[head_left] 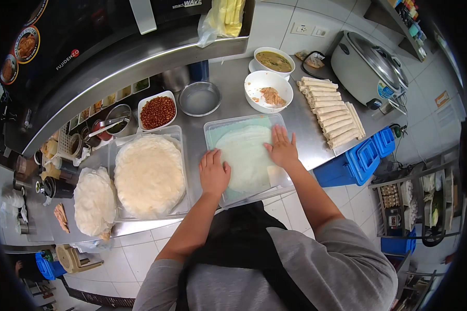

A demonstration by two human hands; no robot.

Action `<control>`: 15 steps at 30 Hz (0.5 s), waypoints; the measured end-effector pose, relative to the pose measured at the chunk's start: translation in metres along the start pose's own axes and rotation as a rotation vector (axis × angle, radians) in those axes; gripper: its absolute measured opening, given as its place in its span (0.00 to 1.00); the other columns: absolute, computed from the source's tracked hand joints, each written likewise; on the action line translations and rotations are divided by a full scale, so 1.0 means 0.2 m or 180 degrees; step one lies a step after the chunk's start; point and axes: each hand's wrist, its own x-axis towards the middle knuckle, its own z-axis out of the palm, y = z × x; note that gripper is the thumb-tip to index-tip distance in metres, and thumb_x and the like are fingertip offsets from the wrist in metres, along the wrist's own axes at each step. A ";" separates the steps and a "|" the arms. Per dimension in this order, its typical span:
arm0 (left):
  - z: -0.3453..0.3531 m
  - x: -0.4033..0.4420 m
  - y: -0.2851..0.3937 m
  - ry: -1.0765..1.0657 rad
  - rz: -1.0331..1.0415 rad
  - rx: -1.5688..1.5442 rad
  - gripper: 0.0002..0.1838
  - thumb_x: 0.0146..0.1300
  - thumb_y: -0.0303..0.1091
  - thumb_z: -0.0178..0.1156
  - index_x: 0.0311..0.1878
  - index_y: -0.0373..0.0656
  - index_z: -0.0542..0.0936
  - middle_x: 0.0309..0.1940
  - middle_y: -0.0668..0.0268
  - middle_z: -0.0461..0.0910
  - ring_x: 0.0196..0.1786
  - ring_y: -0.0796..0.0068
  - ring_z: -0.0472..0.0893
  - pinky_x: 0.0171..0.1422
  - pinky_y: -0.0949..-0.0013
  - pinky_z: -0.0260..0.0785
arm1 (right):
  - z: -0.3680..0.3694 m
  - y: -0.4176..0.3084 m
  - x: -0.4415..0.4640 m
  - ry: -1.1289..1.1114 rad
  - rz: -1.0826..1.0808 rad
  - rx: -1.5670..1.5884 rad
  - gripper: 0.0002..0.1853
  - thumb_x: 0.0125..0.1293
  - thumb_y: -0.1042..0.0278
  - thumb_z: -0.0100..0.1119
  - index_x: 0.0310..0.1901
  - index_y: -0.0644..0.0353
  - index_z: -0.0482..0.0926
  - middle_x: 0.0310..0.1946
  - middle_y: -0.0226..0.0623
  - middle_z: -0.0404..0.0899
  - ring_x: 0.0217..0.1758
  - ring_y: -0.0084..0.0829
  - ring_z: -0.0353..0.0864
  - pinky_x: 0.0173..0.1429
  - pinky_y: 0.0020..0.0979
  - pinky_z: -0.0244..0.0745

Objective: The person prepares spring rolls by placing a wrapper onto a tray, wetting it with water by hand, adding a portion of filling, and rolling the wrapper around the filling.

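A translucent rectangular tray [209,136] lies on the steel counter in front of me, with a thin round pale wrapper [244,155] flat in it. My left hand [214,172] rests at the wrapper's left edge, fingers stretched out. Opposite it, my right hand [283,147] lies flat with spread fingers on the right edge. Neither hand grips anything. Left of this tray, a tall stack of round wrappers [149,175] fills another clear tray [186,207]. Rows of rolled wrappers [333,115] lie to the right. A white bowl [251,99] behind the tray holds some orange-pink filling [271,97].
A bowl of soup [274,60], a metal bowl [200,98] and a dish of red-brown peanuts [158,112] stand at the back. Wrapped wrappers [94,199] sit far left. A large rice cooker [366,67] occupies the back right; blue bins [355,161] stand beside the counter.
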 end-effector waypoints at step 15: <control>-0.02 0.00 0.00 0.0045 0.0031 -0.0041 0.24 0.58 0.33 0.62 0.59 0.39 0.76 0.61 0.57 0.75 0.67 0.54 0.70 0.72 0.52 0.61 | -0.23 0.13 0.01 -0.0435 -0.0372 -0.0629 0.53 0.65 0.31 0.55 0.79 0.60 0.47 0.81 0.44 0.48 0.85 0.37 0.43 0.84 0.50 0.38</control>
